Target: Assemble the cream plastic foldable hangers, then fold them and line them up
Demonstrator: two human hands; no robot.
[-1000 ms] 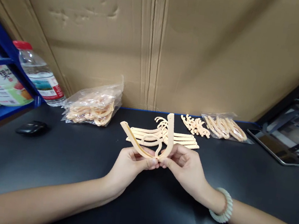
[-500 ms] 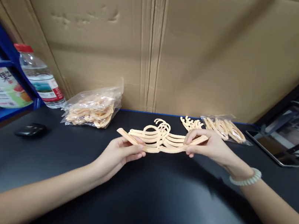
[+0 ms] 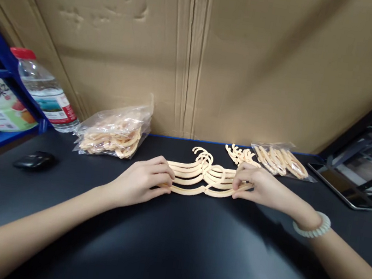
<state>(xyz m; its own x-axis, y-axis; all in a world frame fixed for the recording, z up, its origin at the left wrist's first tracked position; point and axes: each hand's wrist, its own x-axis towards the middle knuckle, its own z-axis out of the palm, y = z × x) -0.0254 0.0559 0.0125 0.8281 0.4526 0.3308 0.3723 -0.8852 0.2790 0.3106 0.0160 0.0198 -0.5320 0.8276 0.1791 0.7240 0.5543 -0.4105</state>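
Observation:
A pale beige clothes hanger (image 3: 188, 191) lies low at the front of a row of similar hangers (image 3: 187, 167), its hook leaning to the right. My left hand (image 3: 147, 178) is palm down on its left arm, fingers and thumb closed around the end. At the opposite end, my right hand (image 3: 263, 186) pinches the right arm between thumb and fingers. Both tips of this hanger are hidden by my hands. Behind it, the other hangers overlap with their curved hooks bunched near the middle.
Loose beige hooks (image 3: 239, 154) lie behind my right hand, beside a clear bag of beige loops (image 3: 280, 160). Another filled plastic bag (image 3: 113, 133), a black mouse (image 3: 36, 161) and a water bottle (image 3: 52, 101) are leftward. A flat dark-screened device (image 3: 341, 186) rests far right; cardboard (image 3: 115, 54) stands behind.
The held hanger has come down from a raised, tilted position to the front of the row. My left hand has turned from palm up to palm down over its end.

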